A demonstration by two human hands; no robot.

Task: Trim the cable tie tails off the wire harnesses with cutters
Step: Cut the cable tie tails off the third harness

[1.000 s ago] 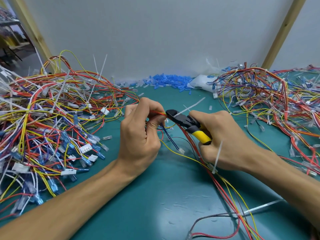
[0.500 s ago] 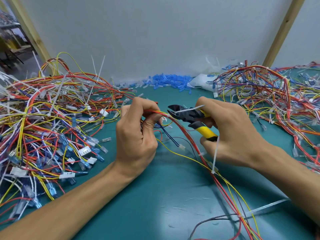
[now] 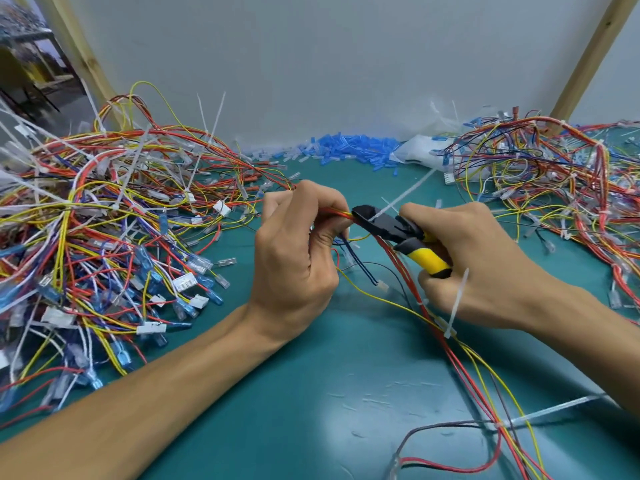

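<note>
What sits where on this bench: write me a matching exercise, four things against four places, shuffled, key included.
Things
1. cutters
2. harness
3. blue sleeves
4. tie tail

Places
A. heaped against the wall
B. held in the right hand
C. across the cutters' jaws
D. pinched in the left hand

Pairs: 1-B, 2-D, 3-A, 4-C
</note>
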